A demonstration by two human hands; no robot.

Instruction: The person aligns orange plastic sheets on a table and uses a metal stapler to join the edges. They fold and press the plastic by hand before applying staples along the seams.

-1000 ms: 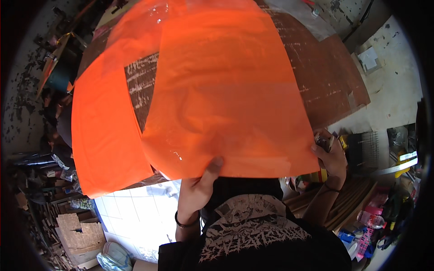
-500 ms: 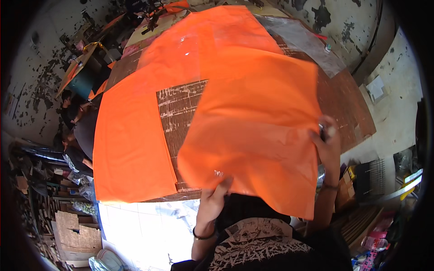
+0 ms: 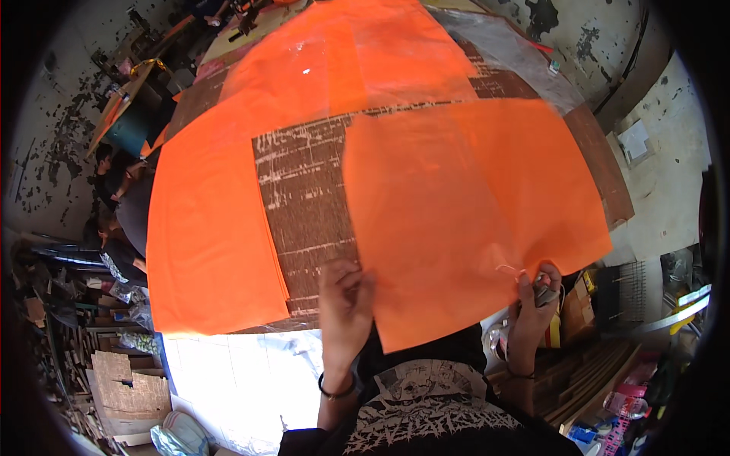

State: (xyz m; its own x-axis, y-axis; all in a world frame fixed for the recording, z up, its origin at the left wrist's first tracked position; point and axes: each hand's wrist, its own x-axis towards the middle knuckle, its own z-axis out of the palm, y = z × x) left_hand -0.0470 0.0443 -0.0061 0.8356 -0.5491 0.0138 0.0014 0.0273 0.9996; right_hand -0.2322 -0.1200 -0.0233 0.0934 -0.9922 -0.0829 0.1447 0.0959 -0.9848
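Observation:
A loose orange fabric sheet [image 3: 433, 197] lies over the near right part of the table, its front corner hanging over the edge towards my body. My left hand [image 3: 346, 308] is at the sheet's left edge, fingers curled against it. At its front right edge is my right hand [image 3: 537, 300], closed around a small grey metal tool [image 3: 543, 292] whose exact kind is partly hidden by the fingers. Thumb and fingertips touch the fabric there. A thin pale thread [image 3: 508, 269] loops over the fabric beside the right thumb.
Stacked orange fabric panels [image 3: 205, 243] lie on the left of the worn brown table [image 3: 304, 197]. More orange fabric [image 3: 342, 61] covers the far side, with clear plastic sheeting [image 3: 502, 57] beside it. People [image 3: 125, 197] sit at far left. Wood and cardboard [image 3: 129, 391] are piled lower left.
The sheet, lifted and billowing before, has come down flatter and spread to the right. My left hand has moved up along its left edge; my right hand has come down to the front edge.

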